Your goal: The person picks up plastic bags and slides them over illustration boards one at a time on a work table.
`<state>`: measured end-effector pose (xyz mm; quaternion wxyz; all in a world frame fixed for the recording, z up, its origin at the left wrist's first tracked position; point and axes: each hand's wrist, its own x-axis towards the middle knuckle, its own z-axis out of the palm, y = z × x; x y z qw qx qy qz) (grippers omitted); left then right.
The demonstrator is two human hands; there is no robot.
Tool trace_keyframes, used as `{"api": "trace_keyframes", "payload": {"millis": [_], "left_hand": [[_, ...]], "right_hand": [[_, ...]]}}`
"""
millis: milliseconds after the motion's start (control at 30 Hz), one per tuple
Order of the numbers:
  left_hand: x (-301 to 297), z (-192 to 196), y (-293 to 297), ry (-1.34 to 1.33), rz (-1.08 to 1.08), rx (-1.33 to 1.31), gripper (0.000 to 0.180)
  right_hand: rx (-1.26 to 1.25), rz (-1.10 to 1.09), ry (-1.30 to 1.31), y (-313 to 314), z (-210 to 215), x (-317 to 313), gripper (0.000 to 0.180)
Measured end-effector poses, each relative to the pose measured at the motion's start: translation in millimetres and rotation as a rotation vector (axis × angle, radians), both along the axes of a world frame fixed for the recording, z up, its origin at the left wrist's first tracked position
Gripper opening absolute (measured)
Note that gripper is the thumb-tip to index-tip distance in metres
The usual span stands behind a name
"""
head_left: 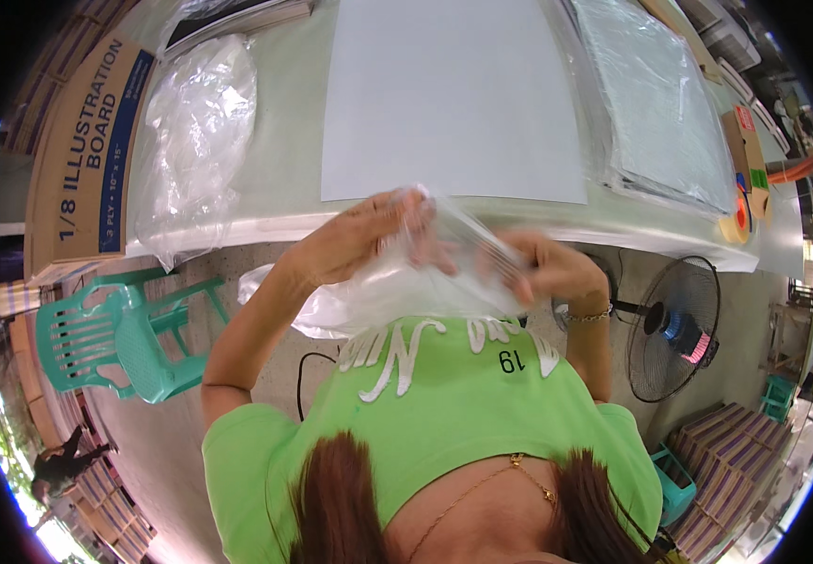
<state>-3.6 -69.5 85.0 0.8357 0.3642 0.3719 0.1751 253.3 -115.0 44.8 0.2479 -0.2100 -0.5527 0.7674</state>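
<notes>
Between my two hands, just off the table's near edge, a clear plastic bag is stretched, its lower part hanging in front of my green shirt. My left hand grips the bag's upper edge with closed fingers. On the other side my right hand is closed on the bag as well, its fingers smeared by motion. Beyond them a large white sheet lies flat on the table, close to the front edge.
Crumpled clear plastic lies on the left beside a cardboard box. At right are a plastic-wrapped stack and tape rolls. A green plastic chair stands at left, a fan at right.
</notes>
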Motion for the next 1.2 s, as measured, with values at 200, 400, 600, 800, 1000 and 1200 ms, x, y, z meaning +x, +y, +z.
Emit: {"api": "trace_keyframes", "payload": {"millis": [200, 400, 600, 800, 1000, 1200], "left_hand": [[-20.6, -55.3, -11.8, -0.15, -0.268, 0.071, 0.078], [-47.2, -87.1, -11.2, -0.588, 0.008, -0.043, 0.08], [-79.4, -88.5, 6.3, -0.631, 0.431, -0.031, 0.073], [-76.1, -87.3, 8.2, -0.543, 0.361, 0.033, 0.066], [-64.4, -85.7, -14.3, -0.278, -0.026, 0.155, 0.06], [-44.8, -86.2, -22.1, -0.315, 0.024, 0.122, 0.051]], "right_hand": [[0.006, -0.148, 0.746, -7.7, -43.9, 18.9, 0.034], [-0.648, -0.496, 1.021, -11.8, -73.5, 20.9, 0.048], [-0.741, -0.249, 0.295, -31.8, -57.9, 1.6, 0.071], [-0.534, -0.082, 0.826, -37.5, -120.3, 36.6, 0.067], [-0.032, -0.776, 1.128, -1.4, -34.0, 87.4, 0.055], [0.307, -1.239, 0.015, 4.5, -42.2, 102.6, 0.06]]}}
